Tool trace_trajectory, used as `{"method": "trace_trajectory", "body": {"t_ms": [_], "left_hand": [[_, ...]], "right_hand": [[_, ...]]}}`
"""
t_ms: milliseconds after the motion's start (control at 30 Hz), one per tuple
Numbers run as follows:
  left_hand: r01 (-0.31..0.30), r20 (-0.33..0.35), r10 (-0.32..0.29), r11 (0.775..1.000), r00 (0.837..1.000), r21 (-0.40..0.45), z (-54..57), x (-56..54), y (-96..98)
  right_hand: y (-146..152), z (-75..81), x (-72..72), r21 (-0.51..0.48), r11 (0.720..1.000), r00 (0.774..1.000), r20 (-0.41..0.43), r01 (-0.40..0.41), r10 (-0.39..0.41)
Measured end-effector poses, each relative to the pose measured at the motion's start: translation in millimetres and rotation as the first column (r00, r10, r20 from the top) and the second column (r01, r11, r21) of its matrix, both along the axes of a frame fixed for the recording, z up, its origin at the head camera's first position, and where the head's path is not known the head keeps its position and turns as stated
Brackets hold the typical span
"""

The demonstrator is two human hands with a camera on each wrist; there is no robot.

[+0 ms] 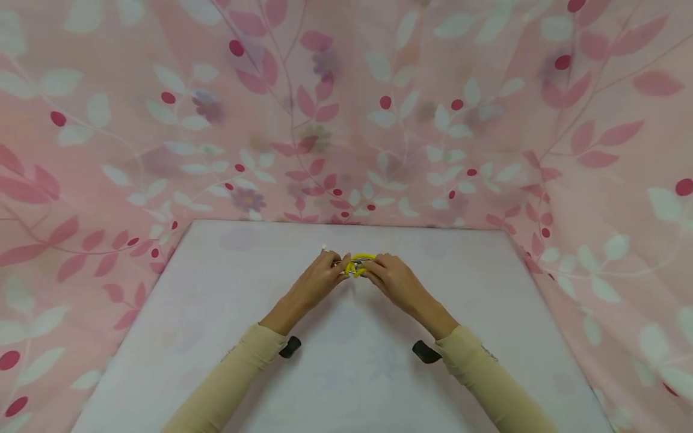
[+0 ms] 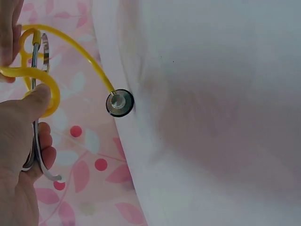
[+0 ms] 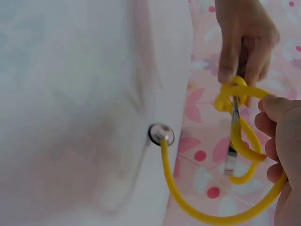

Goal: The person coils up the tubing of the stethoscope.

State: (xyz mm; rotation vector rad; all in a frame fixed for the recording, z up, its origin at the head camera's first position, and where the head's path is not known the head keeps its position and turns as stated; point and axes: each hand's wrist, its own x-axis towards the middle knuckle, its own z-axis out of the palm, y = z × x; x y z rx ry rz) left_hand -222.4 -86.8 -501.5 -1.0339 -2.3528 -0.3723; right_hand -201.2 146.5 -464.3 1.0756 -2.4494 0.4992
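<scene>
A stethoscope with yellow tubing [image 1: 364, 257] is held up between both hands over the far part of the table. My left hand [image 1: 316, 278] grips its metal ear tubes [image 2: 46, 170], thumb pressed against a loop of the tubing in the left wrist view. One pale eartip [image 2: 59, 178] pokes out below those fingers. My right hand [image 3: 288, 129] pinches the yellow tube [image 3: 257, 90], which is looped around the metal part. From the tubing's free end hangs the round chest piece [image 2: 120, 102], black-rimmed. Fingers partly cover the looped section.
The table [image 1: 346, 373] has a pale cloth over it. Pink leaf-patterned fabric [image 1: 346, 120] rises behind it and along both sides. A dark object [image 1: 290, 347] sits by the left cuff, and a similar dark piece [image 1: 426, 352] by the right cuff.
</scene>
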Motion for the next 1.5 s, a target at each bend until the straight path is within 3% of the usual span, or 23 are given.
{"method": "trace_trajectory", "body": {"t_ms": [100, 200, 333, 467, 567, 700, 800, 1000, 1167, 1333, 1433, 1500], "left_hand": [[0.054, -0.002, -0.054, 0.998, 0.999, -0.017, 2.1, 3.6, 0.7], [0.072, 0.023, -0.071, 0.997, 0.997, -0.032, 3.6, 10.0, 1.2], [0.107, 0.066, -0.104, 0.993, 0.992, -0.043, 6.5, 20.0, 2.0], [0.14, 0.099, -0.137, 0.99, 0.986, -0.025, 10.2, 27.9, 2.0], [0.159, 0.155, -0.159, 0.987, 0.975, 0.018, 13.8, 32.5, 2.4], [0.177, 0.214, -0.187, 0.982, 0.959, 0.065, 19.1, 36.7, 3.9], [0.19, 0.205, -0.203, 0.978, 0.957, 0.084, 21.3, 37.5, 4.4], [0.21, 0.168, -0.231, 0.969, 0.958, 0.134, 22.9, 36.2, 6.7], [0.158, 0.127, -0.182, 0.971, 0.975, 0.18, 25.1, 31.3, 10.8], [0.085, 0.107, -0.108, 0.975, 0.988, 0.203, 24.7, 23.9, 12.9], [0.04, 0.12, -0.065, 0.979, 0.991, 0.201, 22.7, 20.1, 11.7], [0.014, 0.127, -0.038, 0.982, 0.991, 0.188, 20.5, 18.2, 11.1]], "right_hand": [[3.2, 6.1, -10.9, -0.009, 1.0, 0.999, 0.032, -0.028, 0.029], [6.8, 9.8, -20.8, -0.037, 0.997, 0.991, 0.11, -0.071, 0.075], [11.5, 12.2, -33.4, -0.117, 0.986, 0.954, 0.259, -0.123, 0.149], [16.0, 12.1, -44.4, -0.203, 0.971, 0.896, 0.398, -0.126, 0.199], [21.0, 10.8, -49.0, -0.281, 0.956, 0.835, 0.503, -0.086, 0.223], [22.1, 19.0, -42.7, -0.359, 0.933, 0.742, 0.627, 0.005, 0.237], [21.8, 16.2, -40.3, -0.386, 0.921, 0.704, 0.667, 0.045, 0.245], [28.2, -15.2, -51.0, -0.443, 0.892, 0.68, 0.682, 0.09, 0.27], [27.9, -23.0, -47.8, -0.502, 0.863, 0.717, 0.623, 0.058, 0.314], [24.0, -28.5, -35.3, -0.449, 0.885, 0.742, 0.633, 0.12, 0.22], [21.2, -30.7, -26.0, -0.413, 0.898, 0.724, 0.665, 0.152, 0.184], [19.7, -32.0, -20.5, -0.411, 0.899, 0.699, 0.687, 0.149, 0.199]]}}
